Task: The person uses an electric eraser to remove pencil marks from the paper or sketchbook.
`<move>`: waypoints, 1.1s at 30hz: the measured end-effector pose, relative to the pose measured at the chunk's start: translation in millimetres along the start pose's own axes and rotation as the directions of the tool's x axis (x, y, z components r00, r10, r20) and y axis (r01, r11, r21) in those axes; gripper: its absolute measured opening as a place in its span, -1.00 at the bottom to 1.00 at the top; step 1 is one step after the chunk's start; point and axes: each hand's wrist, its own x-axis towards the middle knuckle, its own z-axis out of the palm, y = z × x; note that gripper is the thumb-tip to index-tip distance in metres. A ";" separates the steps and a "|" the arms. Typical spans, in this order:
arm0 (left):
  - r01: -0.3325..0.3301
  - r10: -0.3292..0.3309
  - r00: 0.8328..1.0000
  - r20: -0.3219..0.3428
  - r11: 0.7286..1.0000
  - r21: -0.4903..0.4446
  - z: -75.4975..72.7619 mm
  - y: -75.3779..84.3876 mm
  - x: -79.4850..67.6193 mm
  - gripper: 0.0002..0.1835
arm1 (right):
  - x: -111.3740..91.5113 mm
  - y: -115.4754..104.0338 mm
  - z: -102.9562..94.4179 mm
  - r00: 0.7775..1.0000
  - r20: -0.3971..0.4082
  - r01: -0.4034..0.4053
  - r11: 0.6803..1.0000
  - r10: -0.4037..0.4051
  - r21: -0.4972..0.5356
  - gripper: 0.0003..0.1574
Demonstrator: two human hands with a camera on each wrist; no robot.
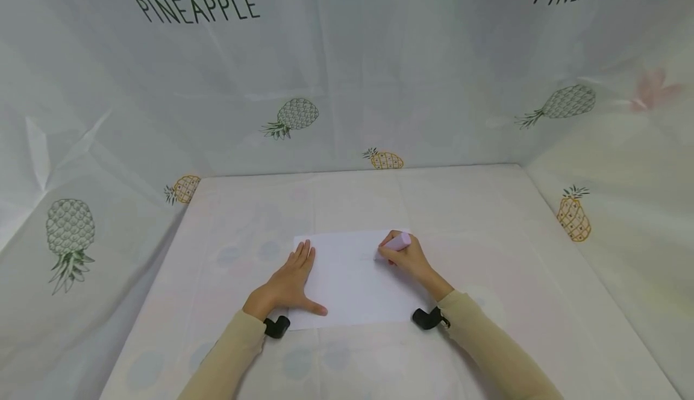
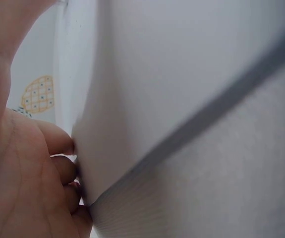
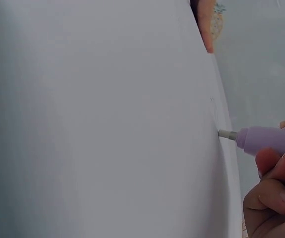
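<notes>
A white sheet of paper (image 1: 352,294) lies flat on the table. On its left edge rests my left hand (image 1: 290,282), fingers spread and thumb pointing across the sheet; the left wrist view shows the palm (image 2: 23,183) beside the paper edge. My right hand (image 1: 416,261) grips a thick lilac electric eraser (image 1: 400,241) over the paper's upper right part. In the right wrist view, the eraser's (image 3: 271,140) pale tip (image 3: 225,134) meets the paper, below small faint marks (image 3: 212,100). Fingers and thumb curl round its body.
A pale patterned cloth covers the table (image 1: 228,219). White curtains printed with pineapples (image 1: 298,112) and lettering hang behind and at both sides. Each wrist carries a black camera mount, one on the left (image 1: 277,326) and one on the right (image 1: 427,318).
</notes>
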 end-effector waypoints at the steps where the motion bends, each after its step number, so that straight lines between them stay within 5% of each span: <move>1: 0.000 0.000 1.000 0.001 1.000 0.000 0.0 0.0 0.0 0.58 | 0.0 0.2 0.6 1.000 0.003 0.005 1.000 -0.005 0.006 -0.91; 9: -0.008 0.008 1.000 -0.013 1.000 -0.006 -3.0 4.8 -0.8 0.56 | 1.5 -3.5 3.3 1.000 0.025 0.006 1.000 -0.006 -0.017 -0.92; 16: -0.017 0.017 1.000 -0.012 1.000 -0.014 -2.3 4.1 -1.5 0.56 | -9.6 -34.7 -4.0 0.999 0.049 -0.017 1.000 0.016 0.015 -0.91; 33: -0.010 0.009 1.000 -0.014 1.000 -0.015 -2.9 4.2 -1.6 0.56 | -7.0 -38.3 1.6 0.998 0.056 0.030 1.000 -0.030 -0.007 -0.94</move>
